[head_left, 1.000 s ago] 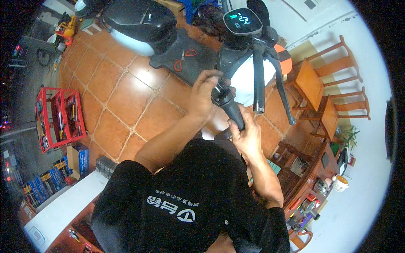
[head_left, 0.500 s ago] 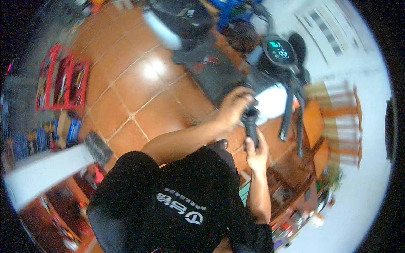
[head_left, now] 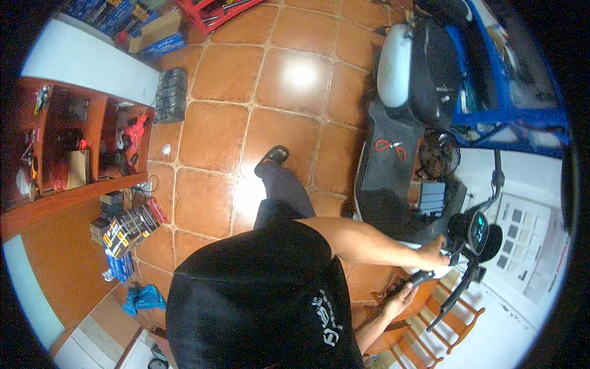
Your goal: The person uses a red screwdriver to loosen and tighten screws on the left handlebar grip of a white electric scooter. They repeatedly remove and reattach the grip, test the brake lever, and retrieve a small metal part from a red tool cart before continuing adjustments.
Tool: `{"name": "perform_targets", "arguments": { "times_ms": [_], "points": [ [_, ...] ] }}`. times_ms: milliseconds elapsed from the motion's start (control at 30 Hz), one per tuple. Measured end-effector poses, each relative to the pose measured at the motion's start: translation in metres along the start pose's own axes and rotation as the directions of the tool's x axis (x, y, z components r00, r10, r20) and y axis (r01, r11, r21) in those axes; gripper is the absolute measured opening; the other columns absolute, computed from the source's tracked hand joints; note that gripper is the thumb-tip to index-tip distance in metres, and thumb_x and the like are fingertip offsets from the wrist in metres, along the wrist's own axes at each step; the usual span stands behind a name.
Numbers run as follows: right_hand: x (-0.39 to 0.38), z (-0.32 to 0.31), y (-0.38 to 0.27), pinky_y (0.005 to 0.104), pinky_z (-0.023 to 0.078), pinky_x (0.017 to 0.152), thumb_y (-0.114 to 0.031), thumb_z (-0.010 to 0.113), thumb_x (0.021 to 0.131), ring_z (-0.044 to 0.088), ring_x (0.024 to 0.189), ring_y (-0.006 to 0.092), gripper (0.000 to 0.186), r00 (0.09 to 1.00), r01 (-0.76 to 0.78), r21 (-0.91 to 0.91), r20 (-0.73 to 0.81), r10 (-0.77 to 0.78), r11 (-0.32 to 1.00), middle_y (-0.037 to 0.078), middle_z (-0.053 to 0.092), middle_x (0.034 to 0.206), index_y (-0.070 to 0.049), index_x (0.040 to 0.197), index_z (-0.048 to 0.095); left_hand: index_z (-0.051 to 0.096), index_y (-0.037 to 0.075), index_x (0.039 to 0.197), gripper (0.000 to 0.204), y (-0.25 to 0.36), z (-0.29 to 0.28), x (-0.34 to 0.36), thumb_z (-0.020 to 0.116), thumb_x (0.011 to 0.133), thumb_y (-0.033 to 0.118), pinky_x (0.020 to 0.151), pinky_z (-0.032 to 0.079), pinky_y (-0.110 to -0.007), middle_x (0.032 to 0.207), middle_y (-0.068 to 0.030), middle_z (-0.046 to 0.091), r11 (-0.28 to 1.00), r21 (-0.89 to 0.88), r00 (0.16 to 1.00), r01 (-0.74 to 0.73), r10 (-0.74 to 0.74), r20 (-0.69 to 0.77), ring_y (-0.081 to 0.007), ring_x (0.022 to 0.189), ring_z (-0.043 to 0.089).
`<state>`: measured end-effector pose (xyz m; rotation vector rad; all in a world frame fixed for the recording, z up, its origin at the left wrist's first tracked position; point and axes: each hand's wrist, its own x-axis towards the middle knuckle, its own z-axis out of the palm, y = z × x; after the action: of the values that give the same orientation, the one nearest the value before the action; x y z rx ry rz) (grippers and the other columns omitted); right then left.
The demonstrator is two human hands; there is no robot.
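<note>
An electric scooter with a grey footboard (head_left: 387,163) stands at the right, its round dash display (head_left: 479,232) lit green. My left hand (head_left: 434,254) is closed on the scooter's handlebar, at the inner end of the black handgrip (head_left: 421,278). Its fingertips are partly hidden. My right hand (head_left: 401,299) wraps the outer end of that same grip. A black lever (head_left: 453,301) sticks out close to the right of both hands. On the footboard lies a red-handled tool (head_left: 391,148), apart from my hands.
Wooden chairs (head_left: 458,320) stand just beyond the handlebar. A black fan (head_left: 439,154) and a blue rack (head_left: 516,120) sit behind the scooter. Red-brown shelving (head_left: 92,132), a dark battery block (head_left: 171,95) and stacked boxes (head_left: 132,229) line the left. A blue bag (head_left: 144,299) lies on the tiles.
My view has swung round, so the scooter and both hands now appear farther right and lower. Both hands remain at the same handgrip.
</note>
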<state>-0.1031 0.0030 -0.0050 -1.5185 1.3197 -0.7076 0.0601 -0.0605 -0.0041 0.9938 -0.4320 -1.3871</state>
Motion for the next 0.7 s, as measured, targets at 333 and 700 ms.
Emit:
{"name": "perform_targets", "arguments": {
  "times_ms": [333, 700],
  "points": [
    [0.017, 0.037, -0.006, 0.0251, 0.034, 0.046, -0.036, 0.056, 0.093, 0.043, 0.055, 0.0092, 0.042, 0.913, 0.058, -0.447, -0.337, -0.229, 0.892, 0.003, 0.051, 0.071, 0.000, 0.113, 0.053, 0.035, -0.005, 0.122, 0.069, 0.033, -0.013, 0.025, 0.068, 0.072, 0.029, 0.074, 0.052, -0.042, 0.099, -0.0224, 0.061, 0.984, 0.110, 0.990, 0.139, -0.139, -0.006, -0.0357, 0.088, 0.063],
    [-0.005, 0.095, -0.058, 0.0217, 0.036, 0.042, -0.041, 0.054, 0.093, 0.043, 0.049, 0.0077, 0.042, 0.917, -0.190, 0.097, -0.339, 0.212, 0.977, -0.001, 0.049, 0.068, -0.005, 0.113, 0.049, 0.025, -0.004, 0.136, 0.083, 0.063, -0.050, 0.017, 0.066, 0.074, 0.033, 0.089, 0.048, -0.042, 0.119, -0.0268, 0.054, 0.962, 0.100, 0.961, 0.253, -0.262, 0.090, -0.0368, 0.105, 0.059]
  ]
}}
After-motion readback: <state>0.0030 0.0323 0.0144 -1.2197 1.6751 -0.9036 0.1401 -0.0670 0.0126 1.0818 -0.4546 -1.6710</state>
